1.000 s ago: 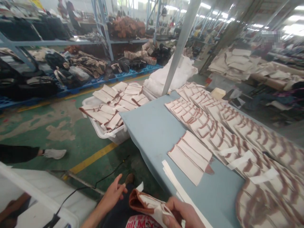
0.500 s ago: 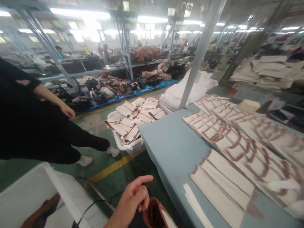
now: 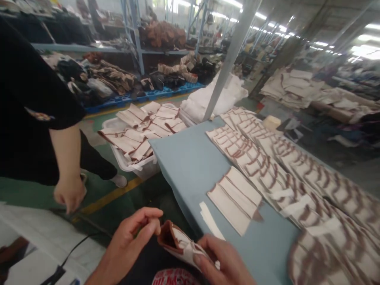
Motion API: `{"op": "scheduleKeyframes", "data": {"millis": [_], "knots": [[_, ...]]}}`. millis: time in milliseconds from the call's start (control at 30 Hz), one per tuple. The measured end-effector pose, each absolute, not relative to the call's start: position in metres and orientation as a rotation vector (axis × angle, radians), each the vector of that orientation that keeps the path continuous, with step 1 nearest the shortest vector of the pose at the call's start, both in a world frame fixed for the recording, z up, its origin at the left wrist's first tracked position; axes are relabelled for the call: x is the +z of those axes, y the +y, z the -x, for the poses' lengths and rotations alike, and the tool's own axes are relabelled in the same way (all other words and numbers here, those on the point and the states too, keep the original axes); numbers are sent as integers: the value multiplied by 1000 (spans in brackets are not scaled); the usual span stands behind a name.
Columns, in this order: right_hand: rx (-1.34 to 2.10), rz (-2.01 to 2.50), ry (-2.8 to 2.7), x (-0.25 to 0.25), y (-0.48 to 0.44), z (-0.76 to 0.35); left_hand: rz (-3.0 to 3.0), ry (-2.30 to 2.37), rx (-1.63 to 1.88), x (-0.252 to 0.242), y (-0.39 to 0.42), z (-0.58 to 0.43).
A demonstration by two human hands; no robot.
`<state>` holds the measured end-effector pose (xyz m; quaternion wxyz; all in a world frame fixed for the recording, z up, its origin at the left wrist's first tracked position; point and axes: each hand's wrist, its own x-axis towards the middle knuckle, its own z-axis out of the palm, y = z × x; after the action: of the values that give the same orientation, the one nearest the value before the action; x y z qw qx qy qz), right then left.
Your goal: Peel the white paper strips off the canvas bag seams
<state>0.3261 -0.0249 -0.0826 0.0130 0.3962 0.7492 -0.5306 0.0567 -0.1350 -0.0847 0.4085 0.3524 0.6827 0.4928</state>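
A cream fabric pouch point(image 3: 185, 243) with brown trim is low in the middle of the head view, its brown-lined mouth facing up and left. My right hand point(image 3: 222, 257) grips its right end, thumb on top and fingers partly hidden. My left hand point(image 3: 133, 233) is at the mouth's left side, fingers loosely bent with a gap between thumb and index finger; its fingertips are close to the brown rim, and I cannot tell whether they touch it. On the blue-grey table point(image 3: 190, 154) lie a flat cream panel point(image 3: 236, 198) with brown lines and a white strip point(image 3: 210, 221).
Overlapping rows of cream, brown-edged pieces point(image 3: 267, 170) cover the table's right side. Behind its left corner stands a white bin point(image 3: 121, 158) of similar pieces. A grey post point(image 3: 221, 83) rises at the far edge. At left, a person in black point(image 3: 32, 107) stands near a white container point(image 3: 38, 233).
My view has turned right and downward. My right hand and more of the pouch have come into sight. My left index finger, pointing before, is now bent. The person in black appears closer.
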Motion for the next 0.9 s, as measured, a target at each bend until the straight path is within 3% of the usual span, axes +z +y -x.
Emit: {"op": "scheduleKeyframes", "data": {"millis": [200, 400, 667, 900], "knots": [[-1502, -1181, 2637, -52, -23, -287, -1295, 1493, 1019, -60, -128, -73], [-1287, -1139, 3061, -47, -22, -274, -1517, 1662, 1265, -66, -127, -83], [-1040, -1061, 3439, -51, -24, -263, -1816, 1895, 1300, -61, -121, -79], [-1113, -1010, 3418, -48, -26, -261, -1412, 1719, 1056, -48, -127, -81]]}}
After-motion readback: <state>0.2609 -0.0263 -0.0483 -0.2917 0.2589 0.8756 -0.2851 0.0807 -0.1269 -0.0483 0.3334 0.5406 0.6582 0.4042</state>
